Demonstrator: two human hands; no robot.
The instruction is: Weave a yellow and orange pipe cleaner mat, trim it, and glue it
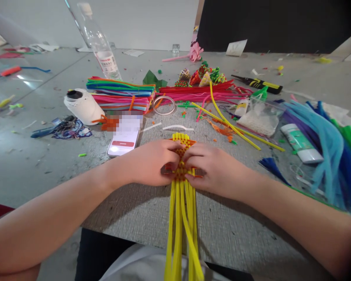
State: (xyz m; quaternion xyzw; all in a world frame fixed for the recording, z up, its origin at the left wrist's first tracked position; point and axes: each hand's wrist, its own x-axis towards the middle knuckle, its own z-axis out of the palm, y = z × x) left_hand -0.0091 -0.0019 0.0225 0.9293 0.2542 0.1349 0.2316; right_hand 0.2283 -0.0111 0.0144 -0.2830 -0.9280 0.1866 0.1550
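Between my hands lies a woven strip [180, 171] of yellow and orange pipe cleaners, its long loose yellow ends running down over the table edge toward me. My left hand [160, 162] grips the left edge of the weave with curled fingers. On the other side, my right hand [210, 166] pinches the right edge, fingertips pressed on the orange cross strands. Short orange ends stick out on both sides, and my fingers hide part of the weave. A lit phone [123, 136] lies just beyond my left hand.
Bundles of coloured pipe cleaners [123, 93] lie behind, near a plastic bottle [102, 50] and a white roll [83, 106]. Loose yellow pipe cleaners [231, 121], a tape ring [163, 105], a white tube [301, 143] and blue strands [330, 136] lie farther right.
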